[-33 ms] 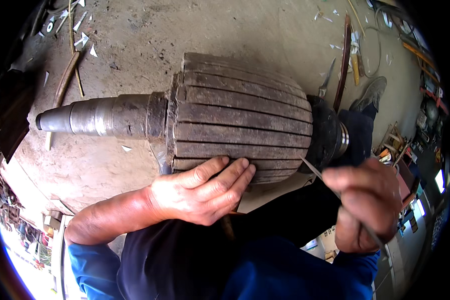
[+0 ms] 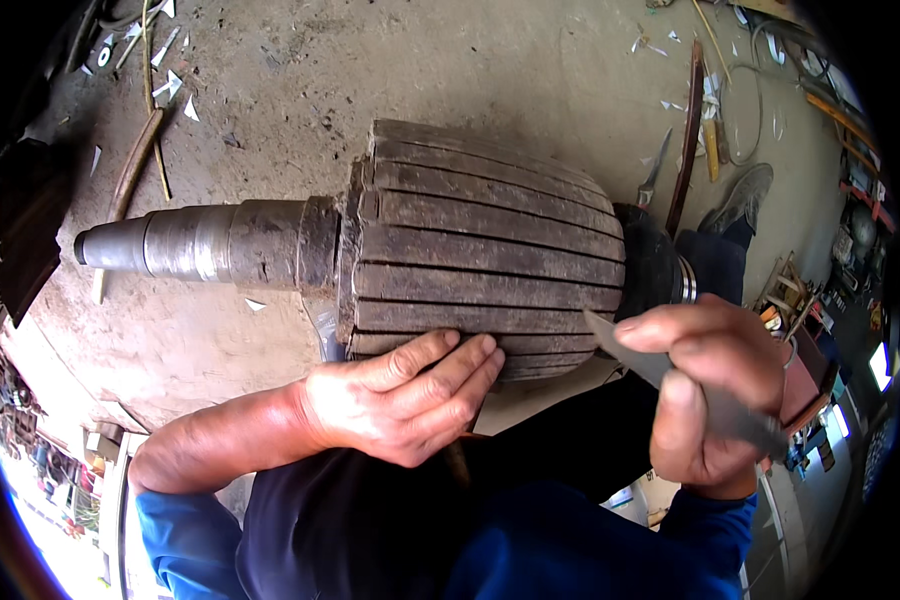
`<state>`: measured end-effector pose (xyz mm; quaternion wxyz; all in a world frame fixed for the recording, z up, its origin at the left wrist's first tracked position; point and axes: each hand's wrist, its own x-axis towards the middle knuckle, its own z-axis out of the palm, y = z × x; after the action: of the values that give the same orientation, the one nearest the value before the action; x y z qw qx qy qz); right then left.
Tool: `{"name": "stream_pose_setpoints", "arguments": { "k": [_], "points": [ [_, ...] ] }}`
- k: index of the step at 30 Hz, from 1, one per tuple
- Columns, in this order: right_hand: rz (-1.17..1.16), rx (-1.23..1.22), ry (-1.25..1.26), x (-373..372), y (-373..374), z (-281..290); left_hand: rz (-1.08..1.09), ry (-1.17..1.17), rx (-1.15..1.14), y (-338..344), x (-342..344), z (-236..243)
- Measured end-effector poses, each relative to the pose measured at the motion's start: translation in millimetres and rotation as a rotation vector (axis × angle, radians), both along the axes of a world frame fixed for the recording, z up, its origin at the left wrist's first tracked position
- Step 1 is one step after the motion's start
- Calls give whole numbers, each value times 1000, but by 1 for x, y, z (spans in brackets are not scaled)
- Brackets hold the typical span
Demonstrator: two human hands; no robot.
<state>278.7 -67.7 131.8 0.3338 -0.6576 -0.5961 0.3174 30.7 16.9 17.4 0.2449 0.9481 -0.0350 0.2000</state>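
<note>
A large brown rotor (image 2: 490, 235) with long slots along its core lies sideways before me, its stepped metal shaft (image 2: 205, 243) pointing left. My left hand (image 2: 410, 395) lies on the near side of the core, fingertips on the slotted surface and thumb hidden. At the core's right end, my right hand (image 2: 720, 390) is closed round a flat grey blade (image 2: 635, 357). Its pointed tip is close to the slots; whether it touches them I cannot tell. The blade's broad face shows, and part of it is hidden by the fingers.
On the floor beyond lie a knife-like tool (image 2: 655, 170), a dark curved strip (image 2: 686, 140) and white scraps (image 2: 191, 108). A wooden stick (image 2: 135, 165) lies at the left. To the right are a shoe (image 2: 743, 197) and a reddish box (image 2: 805, 380).
My right hand has turned the blade so its broad face shows, and its tip is slightly further left. The rotor and my left hand appear slightly lower in the view.
</note>
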Motion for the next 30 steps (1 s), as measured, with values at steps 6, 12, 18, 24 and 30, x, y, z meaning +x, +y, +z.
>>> {"name": "stream_pose_setpoints", "arguments": {
  "k": [6,12,18,24,30],
  "points": [
    [-72,-151,360,-2,13,-39,-16,-108,-123,2,-4,-5],
    [97,-206,262,9,22,-30,-11,-153,-117,1,-5,-9],
    [57,-151,234,3,24,-34,10,-167,-145,0,-3,-10],
    [78,-132,291,0,28,-38,12,-158,-145,0,-4,-8],
    [15,-246,382,6,36,-39,37,-170,-141,-4,-4,-10]
  ]
}}
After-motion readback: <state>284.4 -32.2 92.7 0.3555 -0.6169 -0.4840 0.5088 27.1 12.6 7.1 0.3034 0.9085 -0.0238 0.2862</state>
